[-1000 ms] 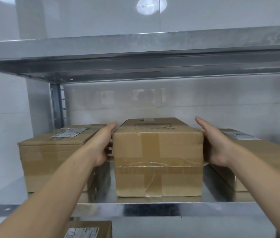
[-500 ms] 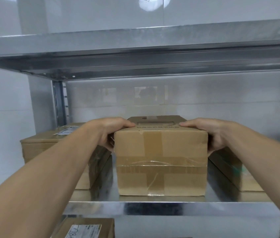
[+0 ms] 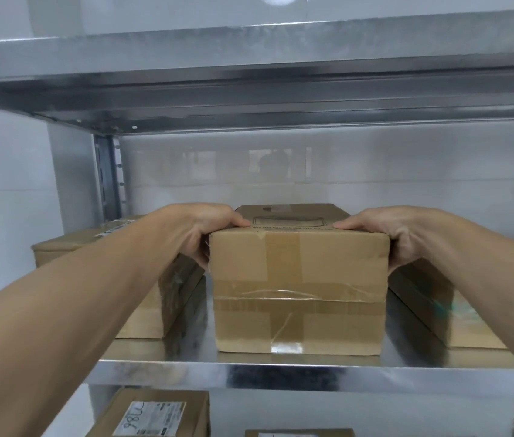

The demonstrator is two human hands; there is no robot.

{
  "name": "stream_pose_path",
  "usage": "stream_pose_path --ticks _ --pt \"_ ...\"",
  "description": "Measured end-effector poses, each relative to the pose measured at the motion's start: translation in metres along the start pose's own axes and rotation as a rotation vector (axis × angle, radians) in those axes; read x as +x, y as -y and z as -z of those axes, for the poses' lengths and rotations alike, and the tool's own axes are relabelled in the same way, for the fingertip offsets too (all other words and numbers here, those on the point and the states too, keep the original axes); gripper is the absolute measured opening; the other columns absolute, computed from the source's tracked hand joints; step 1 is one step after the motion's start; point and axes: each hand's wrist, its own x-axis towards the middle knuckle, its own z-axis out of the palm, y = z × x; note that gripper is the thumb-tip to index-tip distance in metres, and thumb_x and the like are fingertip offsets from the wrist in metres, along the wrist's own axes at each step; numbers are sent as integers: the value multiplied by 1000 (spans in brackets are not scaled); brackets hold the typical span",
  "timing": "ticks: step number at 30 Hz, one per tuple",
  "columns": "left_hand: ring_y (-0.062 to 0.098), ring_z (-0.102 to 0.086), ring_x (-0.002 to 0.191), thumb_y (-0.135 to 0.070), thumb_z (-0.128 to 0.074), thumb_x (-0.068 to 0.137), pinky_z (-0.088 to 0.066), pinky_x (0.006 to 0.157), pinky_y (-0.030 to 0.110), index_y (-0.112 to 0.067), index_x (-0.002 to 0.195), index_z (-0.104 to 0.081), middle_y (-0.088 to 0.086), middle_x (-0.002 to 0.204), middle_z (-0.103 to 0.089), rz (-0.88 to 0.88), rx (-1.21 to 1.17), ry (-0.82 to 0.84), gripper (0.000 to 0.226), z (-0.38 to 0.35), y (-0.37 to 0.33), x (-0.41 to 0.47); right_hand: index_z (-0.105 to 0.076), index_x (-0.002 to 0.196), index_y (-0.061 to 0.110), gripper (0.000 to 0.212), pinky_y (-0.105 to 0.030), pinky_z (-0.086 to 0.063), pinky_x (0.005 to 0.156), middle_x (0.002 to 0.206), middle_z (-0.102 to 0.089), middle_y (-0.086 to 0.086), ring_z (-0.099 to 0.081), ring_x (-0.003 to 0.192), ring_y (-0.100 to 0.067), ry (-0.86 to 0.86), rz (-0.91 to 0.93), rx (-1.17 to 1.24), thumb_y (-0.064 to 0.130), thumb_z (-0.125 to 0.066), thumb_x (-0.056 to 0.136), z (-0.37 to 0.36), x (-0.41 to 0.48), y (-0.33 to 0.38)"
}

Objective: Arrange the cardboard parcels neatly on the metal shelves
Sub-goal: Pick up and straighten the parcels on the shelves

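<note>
A taped cardboard parcel stands in the middle of the metal shelf. My left hand grips its upper left corner, thumb on the top and fingers down the side. At the upper right corner my right hand grips it the same way. A flatter parcel with a white label lies to its left, partly behind my left arm. Another parcel lies to its right, partly hidden by my right arm.
The shelf above hangs low over the parcels. A shelf upright stands at the back left. Below the shelf, a labelled parcel and two more box tops show. A white tiled wall lies behind.
My hands went from flat against the middle parcel's sides to gripping its top corners with thumbs on the top. The view has moved closer; the parcel stays put.
</note>
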Motion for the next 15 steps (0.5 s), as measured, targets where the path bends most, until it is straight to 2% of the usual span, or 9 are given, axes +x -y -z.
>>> stream_pose_path --ticks 5,9,12,15 --pt "30 -64 82 -37 -61 99 -56 70 46 -14 102 -64 13 97 -66 9 5 -10 23 -1 -2 -1 -68 101 11 28 -62 -54 94 93 -70 -16 -68 79 -34 -12 12 -26 39 -65 98 -2 -3 0" --pt "31 -65 85 -39 -64 96 -57 73 46 -15 105 -66 13 98 -67 5 -24 -11 26 -2 2 0 -68 105 12 31 -66 -51 97 99 -70 -18 -68 88 -36 9 23 -8 42 -65 97 0 -3 -3" --pt "32 -66 85 -44 -67 92 -58 69 45 -16 115 -67 14 100 -68 1 -70 -24 36 -1 5 1 -67 114 14 38 -67 -53 92 104 -69 -18 -68 92 -37 11 32 24 47 -64 96 0 -4 -5" --pt "31 -63 86 -50 -68 90 -57 73 44 -17 106 -67 12 98 -65 -2 -127 -31 37 2 8 1 -68 108 14 35 -68 -54 90 99 -71 -17 -69 87 -36 0 48 64 47 -64 96 2 -6 -8"
